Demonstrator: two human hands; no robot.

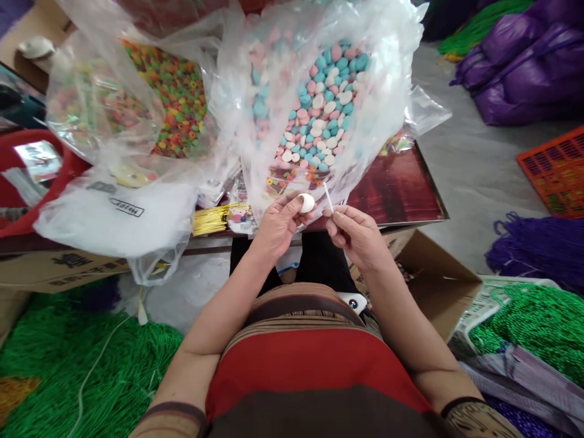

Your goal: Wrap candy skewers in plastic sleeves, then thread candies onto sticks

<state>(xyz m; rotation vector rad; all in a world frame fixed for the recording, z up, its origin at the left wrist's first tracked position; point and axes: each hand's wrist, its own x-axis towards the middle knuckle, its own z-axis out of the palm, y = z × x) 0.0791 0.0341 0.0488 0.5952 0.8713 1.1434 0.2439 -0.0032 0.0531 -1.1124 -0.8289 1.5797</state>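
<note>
Between the thumb and fingers of my left hand (279, 228) is a white rounded piece (307, 202), much like the pale pieces in the bag ahead. My right hand (358, 234) pinches a thin white stick (328, 196), which points up and slightly left. A small gap separates the stick from the white piece. Just beyond both hands lies a large clear plastic bag (387, 79), opened to show many pink, blue and white rounded pieces (326, 118). Small colourful rings (314, 177) show through plastic near my fingertips.
Left on the dark red table (401, 182) are a bag of small colourful rings (180, 103), a white plastic bag (114, 213), yellow ties (210, 221) and a red basin (68, 176). An open cardboard box (433, 274) stands right of my legs. Green strands (91, 359) cover the floor at left.
</note>
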